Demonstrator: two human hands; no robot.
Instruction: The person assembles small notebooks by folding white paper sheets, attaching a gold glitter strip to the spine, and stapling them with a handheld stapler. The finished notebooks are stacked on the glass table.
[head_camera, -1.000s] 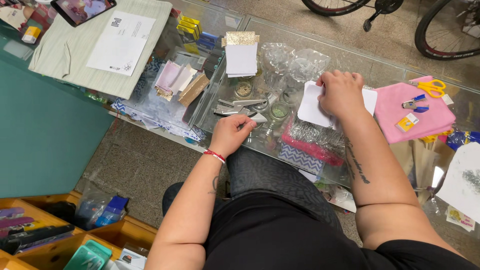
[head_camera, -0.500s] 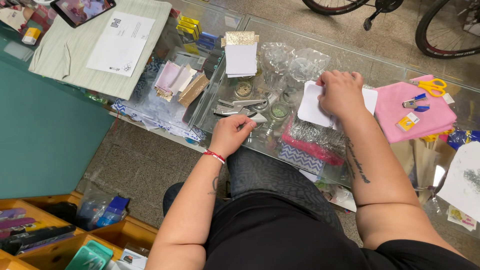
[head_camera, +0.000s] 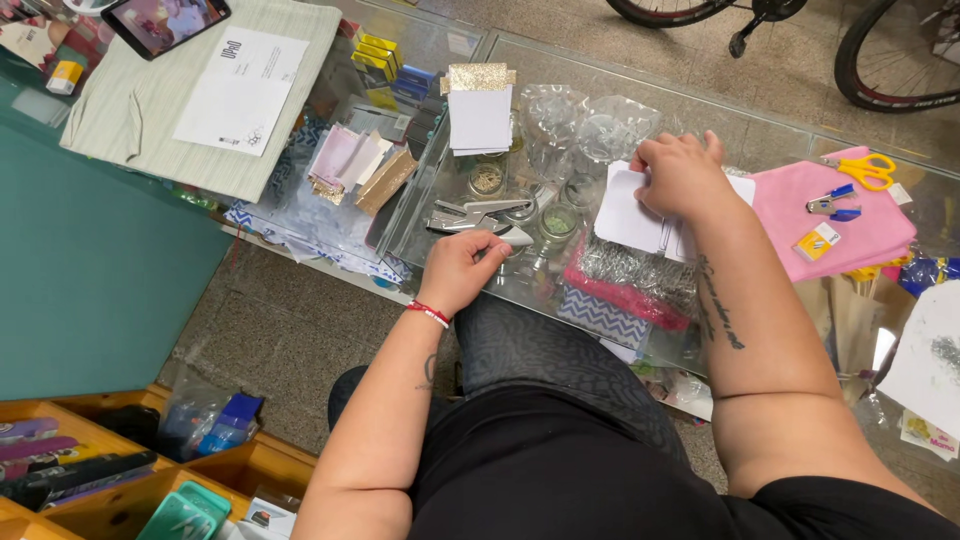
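At the upper left of the frame a tablet (head_camera: 165, 22) lies on a striped cloth (head_camera: 120, 110), with a white printed sheet (head_camera: 240, 90) beside it. Right of them, on the glass table (head_camera: 760, 135), sit pink and tan card pieces (head_camera: 355, 170), then a stack of white cards topped with gold glitter (head_camera: 480, 110). Just below the middle of the frame, the left hand (head_camera: 460, 270) rests at the table's near edge with its fingers curled in narrow; its fingertips touch the handle end of a metal hole punch (head_camera: 475, 215). Whether it truly grips the punch I cannot tell. Small round jars (head_camera: 555, 220) stand just right of the punch. Further right, the right hand (head_camera: 685, 180) presses down on a white paper piece (head_camera: 630, 210), fingers bent and close together, pinching its upper edge. At the right of the frame a pink cloth (head_camera: 860, 225) carries yellow-handled scissors (head_camera: 865, 170) and a small blue-handled tool (head_camera: 830, 203).
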